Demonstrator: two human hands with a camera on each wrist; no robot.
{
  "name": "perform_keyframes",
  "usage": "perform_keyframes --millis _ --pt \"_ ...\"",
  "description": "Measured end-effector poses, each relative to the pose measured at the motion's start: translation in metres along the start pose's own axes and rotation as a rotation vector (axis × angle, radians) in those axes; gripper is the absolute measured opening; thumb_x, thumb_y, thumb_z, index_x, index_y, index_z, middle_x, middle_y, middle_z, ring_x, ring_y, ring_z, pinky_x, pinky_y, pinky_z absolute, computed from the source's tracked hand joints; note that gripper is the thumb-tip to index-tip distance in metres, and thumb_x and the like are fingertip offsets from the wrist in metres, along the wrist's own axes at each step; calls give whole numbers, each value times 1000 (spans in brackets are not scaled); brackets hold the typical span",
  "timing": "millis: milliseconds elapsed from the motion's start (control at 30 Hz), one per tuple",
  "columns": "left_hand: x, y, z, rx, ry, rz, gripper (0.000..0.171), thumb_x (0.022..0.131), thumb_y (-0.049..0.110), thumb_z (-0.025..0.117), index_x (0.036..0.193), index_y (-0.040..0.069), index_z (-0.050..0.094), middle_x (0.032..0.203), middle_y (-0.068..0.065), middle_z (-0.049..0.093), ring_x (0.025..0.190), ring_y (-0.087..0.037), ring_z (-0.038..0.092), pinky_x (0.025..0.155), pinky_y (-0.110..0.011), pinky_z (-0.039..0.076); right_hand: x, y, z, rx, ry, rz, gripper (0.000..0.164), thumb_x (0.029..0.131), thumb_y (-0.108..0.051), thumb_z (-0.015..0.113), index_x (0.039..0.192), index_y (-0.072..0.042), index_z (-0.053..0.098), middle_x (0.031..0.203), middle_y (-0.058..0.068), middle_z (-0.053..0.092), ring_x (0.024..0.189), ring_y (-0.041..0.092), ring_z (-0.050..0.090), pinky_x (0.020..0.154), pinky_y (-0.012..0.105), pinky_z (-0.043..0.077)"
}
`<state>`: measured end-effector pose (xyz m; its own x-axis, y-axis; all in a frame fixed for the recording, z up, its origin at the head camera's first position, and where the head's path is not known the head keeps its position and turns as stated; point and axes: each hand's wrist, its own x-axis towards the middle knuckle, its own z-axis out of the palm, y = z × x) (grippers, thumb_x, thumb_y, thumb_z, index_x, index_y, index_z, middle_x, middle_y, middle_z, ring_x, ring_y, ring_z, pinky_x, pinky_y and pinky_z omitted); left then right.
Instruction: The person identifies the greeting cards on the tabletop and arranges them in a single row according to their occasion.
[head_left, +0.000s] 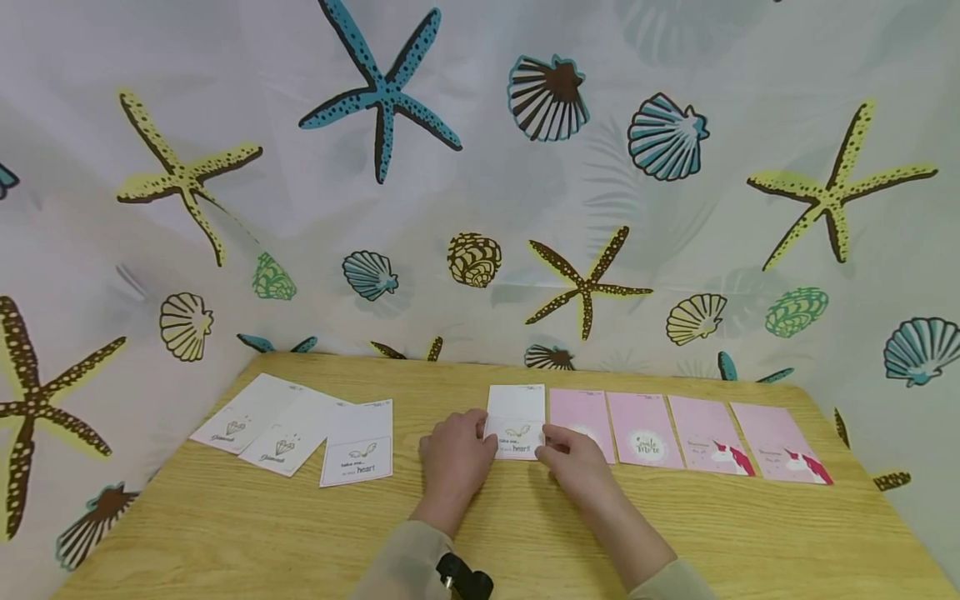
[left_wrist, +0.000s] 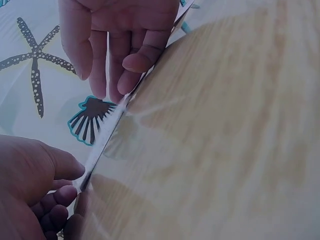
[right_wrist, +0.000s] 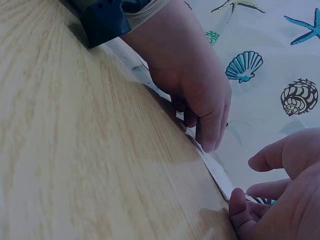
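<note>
Your printed white card (head_left: 516, 429) lies on the tabletop (head_left: 525, 533) between your left and right fingers. Your left hand (head_left: 457, 458) sets bent fingers at its left edge; your right hand (head_left: 577, 462) sets thumb and index finger at its right edge. You cannot tell whether either hand pinches it. This opposed placement probably steadies the card square beside the pink cards (head_left: 645, 417) at your right fingers. The long axis runs away from you; the lettering, at the near end, reads upright to you.
</note>
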<state>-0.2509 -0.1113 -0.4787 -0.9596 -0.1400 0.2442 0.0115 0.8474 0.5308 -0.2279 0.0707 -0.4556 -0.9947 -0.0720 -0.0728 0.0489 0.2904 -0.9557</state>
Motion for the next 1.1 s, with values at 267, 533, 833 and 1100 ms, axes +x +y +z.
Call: perform_keyframes --millis 267,533,833,1100 --pt "-4 -1 -3 34 -35 35 44 98 26 84 139 11 77 122 -16 72 115 -40 66 94 -62 49 -2 0 1 -25 -14 -30 49 105 -10 67 151 5 63 142 19 66 126 32 60 105 48 54" --pt "-7 1 -3 55 -74 35 44 101 32 82 140 13 77 130 -16 68 120 -38 61 101 -63 45 -5 -1 3 -74 -67 -41 49 106 -13 66 151 6 63 151 21 65 142 39 57 118 57 45" --pt "-6 3 0 78 -72 35 42 101 32 82 139 15 78 127 -13 68 117 -36 61 99 -63 45 -4 -1 3 -81 -54 -24 47 106 -14 67 150 4 64 145 19 68 134 33 61 114 54 48" --pt "-5 3 0 74 -68 36 42 102 31 82 140 15 77 128 -14 68 117 -37 61 99 -63 45 -3 0 3 -62 -49 -27 47 106 -14 67 149 5 64 148 21 66 140 36 59 117 55 47"
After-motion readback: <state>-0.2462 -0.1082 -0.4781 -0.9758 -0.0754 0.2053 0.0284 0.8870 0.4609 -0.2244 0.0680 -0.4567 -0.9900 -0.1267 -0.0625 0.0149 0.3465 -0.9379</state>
